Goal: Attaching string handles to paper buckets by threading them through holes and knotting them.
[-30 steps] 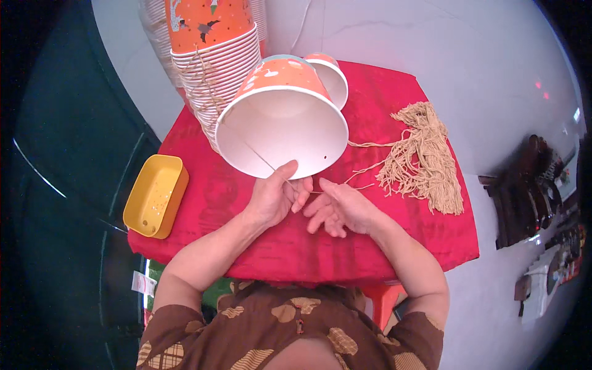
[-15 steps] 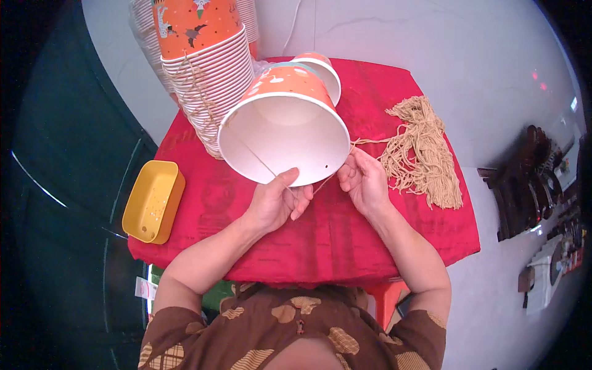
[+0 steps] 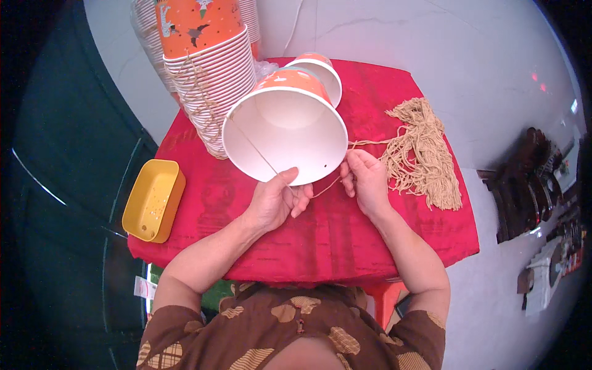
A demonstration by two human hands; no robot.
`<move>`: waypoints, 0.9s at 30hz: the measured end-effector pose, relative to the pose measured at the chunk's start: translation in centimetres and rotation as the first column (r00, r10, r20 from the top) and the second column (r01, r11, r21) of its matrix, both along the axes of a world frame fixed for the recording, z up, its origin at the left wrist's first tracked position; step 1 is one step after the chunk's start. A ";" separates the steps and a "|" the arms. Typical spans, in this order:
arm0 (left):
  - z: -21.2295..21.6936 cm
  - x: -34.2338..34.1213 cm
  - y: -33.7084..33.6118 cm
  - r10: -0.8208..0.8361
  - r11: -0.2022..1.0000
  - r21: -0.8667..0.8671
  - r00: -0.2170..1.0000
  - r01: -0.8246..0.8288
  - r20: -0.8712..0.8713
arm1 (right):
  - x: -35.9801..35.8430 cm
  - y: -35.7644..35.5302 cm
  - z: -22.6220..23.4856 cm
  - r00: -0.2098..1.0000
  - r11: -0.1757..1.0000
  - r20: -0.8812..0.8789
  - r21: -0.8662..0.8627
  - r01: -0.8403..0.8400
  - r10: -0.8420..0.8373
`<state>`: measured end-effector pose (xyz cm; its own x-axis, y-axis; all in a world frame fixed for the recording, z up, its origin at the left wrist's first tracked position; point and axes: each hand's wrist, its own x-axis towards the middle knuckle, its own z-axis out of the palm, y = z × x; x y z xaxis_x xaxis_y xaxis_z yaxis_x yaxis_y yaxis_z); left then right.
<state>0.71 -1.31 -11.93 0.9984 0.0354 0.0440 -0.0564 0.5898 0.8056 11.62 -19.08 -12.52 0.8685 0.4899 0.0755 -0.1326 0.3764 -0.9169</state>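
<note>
Two things hem in the orange printed paper bucket w/ white rim and white inside point(image 3: 285, 132) that I've got over the table w/ red cloth point(image 3: 327, 253): a tall stack of nested orange paper buckets w/ white rims point(image 3: 209, 80) just L of it, and another orange-and-white paper bucket point(image 3: 324, 71) right behind it, partly hidden. Bit of crumpled clear plastic point(image 3: 264, 68) beyond the bucket's far L side. Well R of the bucket: loose bundle of tan twine strands point(image 3: 425, 154), w/ a strand trailing back toward the bucket's R rim. Well L of the bucket & nearer me: yellow rectangular plastic box point(image 3: 172, 213) w/ small bits inside.

Bucket's tilted, mouth toward me, base pointing away; long axis runs mouth to base, approx straight out from my body. Small dark hole point(image 3: 325, 165) in its wall near the lower R rim. Can't tell if it rests on the cloth.

L hand point(image 3: 271, 203): thumb inside the near rim, fingers under, pinching rim + a thin length of tan twine point(image 3: 254, 146), which runs from the bucket's L rim across the mouth, then on to my R hand point(image 3: 369, 185). That one's just by the bucket's R rim, fingers curled close to thumb; can't tell exactly what they pinch.
</note>
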 end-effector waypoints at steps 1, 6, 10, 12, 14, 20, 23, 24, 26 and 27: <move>0.0 0.0 0.1 0.002 1.000 0.000 1.000 -0.002 0.000 | -0.4 0.1 0.2 0.996 0.998 0.093 -0.061 0.000 0.006; 0.3 0.0 0.4 0.014 1.000 -0.017 0.997 -0.015 -0.077 | -1.8 0.2 0.5 0.919 0.971 0.393 -0.229 0.066 0.030; -0.8 0.1 1.3 -0.099 0.991 -0.098 0.991 0.090 -0.095 | -2.9 -0.4 1.7 0.882 0.949 0.421 -0.304 -0.083 0.212; -1.1 0.3 1.7 -0.211 0.970 -0.139 0.974 0.199 -0.080 | -3.1 -0.4 1.8 0.874 0.945 0.411 -0.295 -0.142 0.260; -0.6 0.3 1.6 -0.237 0.964 -0.157 0.962 0.215 -0.137 | -3.1 -0.6 1.7 0.847 0.896 0.334 -0.313 -0.314 0.414; -0.7 0.4 1.3 -0.328 0.937 -0.175 0.934 0.302 -0.143 | -3.8 -0.6 2.0 0.846 0.868 0.212 -0.213 -0.448 0.489; -1.1 0.4 1.2 -0.323 0.941 -0.167 0.929 0.294 -0.179 | -4.3 -0.7 2.7 0.833 0.862 0.228 -0.202 -0.466 0.504; -1.8 0.6 1.2 -0.285 0.949 -0.198 0.939 0.247 -0.192 | -4.4 -0.6 2.8 0.824 0.859 0.249 -0.213 -0.465 0.508; -1.4 0.8 0.9 -0.255 0.951 -0.228 0.944 0.207 -0.211 | -4.3 -0.6 2.5 0.820 0.864 0.277 -0.202 -0.460 0.501; -0.9 0.6 1.0 -0.280 0.947 -0.222 0.936 0.233 -0.213 | -4.2 -0.6 2.3 0.810 0.866 0.308 -0.195 -0.459 0.499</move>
